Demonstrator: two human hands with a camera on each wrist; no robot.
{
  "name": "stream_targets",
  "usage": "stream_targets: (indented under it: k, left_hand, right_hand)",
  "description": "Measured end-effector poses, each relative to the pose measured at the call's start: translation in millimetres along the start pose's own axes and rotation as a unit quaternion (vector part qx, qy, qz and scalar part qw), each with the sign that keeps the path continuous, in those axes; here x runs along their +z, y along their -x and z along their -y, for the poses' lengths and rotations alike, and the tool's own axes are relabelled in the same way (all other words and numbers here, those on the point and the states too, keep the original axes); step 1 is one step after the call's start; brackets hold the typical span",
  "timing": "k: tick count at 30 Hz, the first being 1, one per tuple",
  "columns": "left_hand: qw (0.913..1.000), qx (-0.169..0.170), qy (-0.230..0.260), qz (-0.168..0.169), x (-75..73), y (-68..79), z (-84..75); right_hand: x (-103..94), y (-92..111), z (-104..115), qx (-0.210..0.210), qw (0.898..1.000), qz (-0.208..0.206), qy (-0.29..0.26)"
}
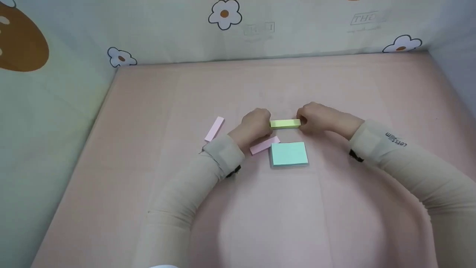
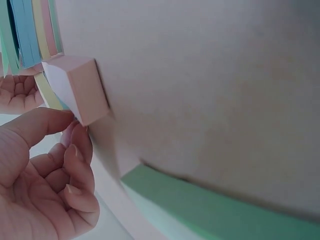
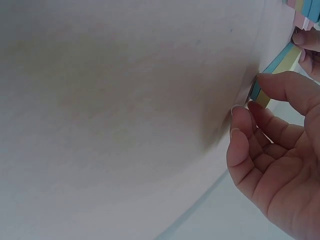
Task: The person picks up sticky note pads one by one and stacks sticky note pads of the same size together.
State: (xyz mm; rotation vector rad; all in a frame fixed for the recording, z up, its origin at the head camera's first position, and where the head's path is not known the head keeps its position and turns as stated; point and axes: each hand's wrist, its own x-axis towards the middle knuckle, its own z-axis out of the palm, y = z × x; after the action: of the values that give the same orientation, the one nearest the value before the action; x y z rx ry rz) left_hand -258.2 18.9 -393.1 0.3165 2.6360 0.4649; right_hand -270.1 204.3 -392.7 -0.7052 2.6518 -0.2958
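Note:
A narrow yellow pad of paper slips [image 1: 285, 123] spans the gap between my two hands in the head view. My left hand [image 1: 257, 125] pinches its left end; my right hand [image 1: 319, 117] pinches its right end. From the right wrist, the pad shows a blue layer [image 3: 272, 67] against the yellow, with thumb and forefinger at its end. A pink narrow pad [image 1: 264, 145] lies slanted just below my left hand. Close to it is a stack of teal notes [image 1: 289, 153]. The left wrist view shows a pink pad [image 2: 89, 92] right by the fingertips.
Another pink narrow pad [image 1: 214, 129] lies left of my left hand, near the sleeve. Everything rests on a pink cloth surface [image 1: 148, 149]. A pale flowered wall covering [image 1: 167, 33] stands behind and along the sides. Coloured strips [image 2: 27, 32] show at the left wrist view's upper edge.

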Motion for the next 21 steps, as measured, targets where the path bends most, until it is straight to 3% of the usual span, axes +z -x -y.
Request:
stream_targets:
  k: [5, 12, 21]
  left_hand:
    - [1.0, 0.001, -0.003, -0.002, -0.7, 0.0, -1.0]
    - [0.9988, 0.004, -0.049, 0.001, -0.3, -3.2, -2.8]
    - [0.9994, -0.004, -0.032, 0.011, -1.7, -3.5, -2.7]
  right_hand:
    - [-0.1, -0.7, -0.2, -0.008, 1.0, 0.0, 0.004]
    - [-1.9, 0.5, -0.4, -0.015, 1.0, -0.001, 0.007]
    - [-2.1, -0.4, 0.4, -0.011, 1.0, 0.004, 0.004]
